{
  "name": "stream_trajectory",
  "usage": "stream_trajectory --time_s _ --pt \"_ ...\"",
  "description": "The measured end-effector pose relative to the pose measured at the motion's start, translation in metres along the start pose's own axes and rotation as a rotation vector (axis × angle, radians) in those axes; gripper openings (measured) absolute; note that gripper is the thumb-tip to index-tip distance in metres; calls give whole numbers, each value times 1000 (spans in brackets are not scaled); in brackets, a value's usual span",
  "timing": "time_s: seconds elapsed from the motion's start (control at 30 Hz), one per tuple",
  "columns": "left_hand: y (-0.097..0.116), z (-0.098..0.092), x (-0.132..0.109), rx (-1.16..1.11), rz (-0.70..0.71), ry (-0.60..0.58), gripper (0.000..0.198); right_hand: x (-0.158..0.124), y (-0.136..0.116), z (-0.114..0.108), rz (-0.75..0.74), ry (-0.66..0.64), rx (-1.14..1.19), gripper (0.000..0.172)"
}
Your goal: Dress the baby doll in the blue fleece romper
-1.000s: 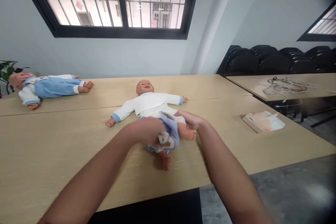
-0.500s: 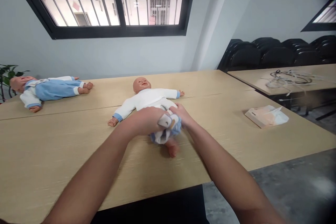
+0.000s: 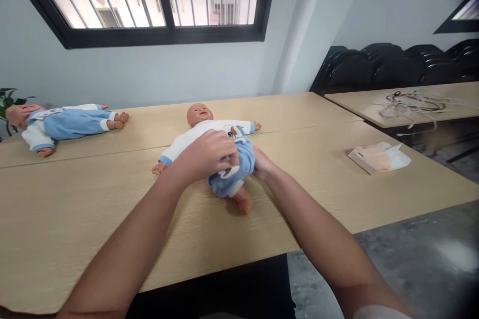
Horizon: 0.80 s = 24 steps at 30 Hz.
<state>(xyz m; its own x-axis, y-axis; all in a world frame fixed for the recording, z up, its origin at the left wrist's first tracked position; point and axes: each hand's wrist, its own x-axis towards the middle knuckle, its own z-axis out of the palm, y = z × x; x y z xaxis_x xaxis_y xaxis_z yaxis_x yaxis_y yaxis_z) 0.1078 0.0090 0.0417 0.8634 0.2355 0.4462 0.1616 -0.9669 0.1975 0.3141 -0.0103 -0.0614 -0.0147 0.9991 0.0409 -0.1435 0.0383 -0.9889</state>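
Far off at the tabletop's (image 3: pixel 67 209) left rear corner lies a second doll (image 3: pixel 63 123) in a blue romper with white sleeves, flat on its back, its head toward the left edge and its bare feet pointing right; a bit of green plant (image 3: pixel 9 98) shows just behind it. Toward the middle, well back from the near edge, lies the baby doll (image 3: pixel 202 127) I am working on, face up in a white top, arms spread, head toward the far edge. My left hand (image 3: pixel 207 154) is clenched over its belly, fingers pinching the white-trimmed waist of the blue trousers (image 3: pixel 239 169) that sit bunched around the doll's hips. One bare foot (image 3: pixel 244 204) sticks out below the cloth, pointing toward the near edge. My right hand (image 3: pixel 262 164) presses against the right side of the trousers, touching the cloth; its fingers are tucked behind the bundle, so I cannot tell whether they are closed on it. Farther right, well apart from the doll and near the tabletop's right edge, rests a flat pack of tissues (image 3: pixel 377 157). Beyond it, on a separate table (image 3: pixel 359 102), lies a tangle of cables (image 3: pixel 411 102), with black chairs (image 3: pixel 374 67) stacked against the wall.
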Motion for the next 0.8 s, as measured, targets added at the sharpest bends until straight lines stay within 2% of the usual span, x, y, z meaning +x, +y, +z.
stream_trajectory --time_s 0.07,0.17,0.3,0.47,0.57,0.7,0.8 --pt "1 -5 1 -75 -16 -75 17 2 2 -1 27 4 95 28" --pt "-2 -2 2 -90 -21 -42 9 1 2 -1 58 20 197 26" --pt "-8 6 0 -92 -66 28 18 -2 1 1 109 53 222 31" --pt "-13 5 -3 -152 -108 -16 24 -2 -1 1 178 -37 339 32" --pt "-17 9 -5 -171 -181 -13 38 -2 -2 5 196 -49 415 31" --pt "-18 22 -4 -163 -229 35 41 -4 -1 16 217 56 437 27" --pt "-8 33 0 -56 -237 79 40 -6 6 22 195 184 342 25"
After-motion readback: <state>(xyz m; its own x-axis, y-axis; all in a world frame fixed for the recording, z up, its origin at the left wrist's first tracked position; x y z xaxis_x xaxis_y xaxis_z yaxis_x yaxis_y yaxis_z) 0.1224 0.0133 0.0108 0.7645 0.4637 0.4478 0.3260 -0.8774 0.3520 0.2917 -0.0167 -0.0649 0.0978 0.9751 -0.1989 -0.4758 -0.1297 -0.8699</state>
